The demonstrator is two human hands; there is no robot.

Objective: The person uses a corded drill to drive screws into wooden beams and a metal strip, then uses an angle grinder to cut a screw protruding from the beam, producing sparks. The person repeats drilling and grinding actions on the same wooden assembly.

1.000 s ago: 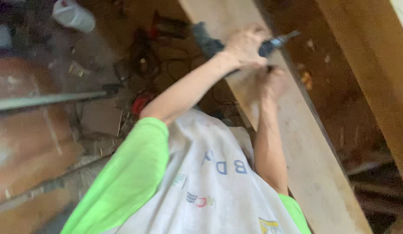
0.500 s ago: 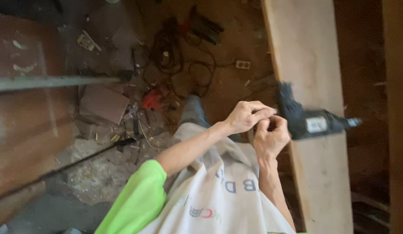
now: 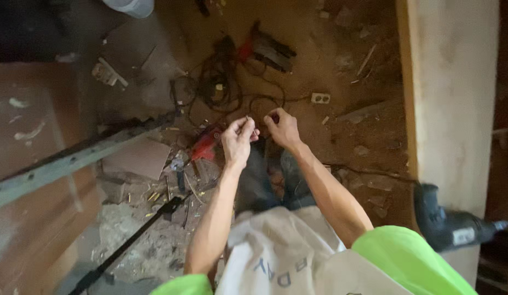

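Blurred small item pinched in left hand; right hand curled, grip unclear.

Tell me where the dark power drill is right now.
In the head view, the dark power drill lies at the lower right on the pale wooden plank, away from both hands, just beyond the person's green sleeve.

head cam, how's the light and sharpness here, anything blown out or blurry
Head view: dim, warm light; the pale upright wooden beam is washed out, nearly featureless. Left hand and right hand are fairly sharp, the small item they pinch too tiny to tell. The dark power drill and frame edges look soft.
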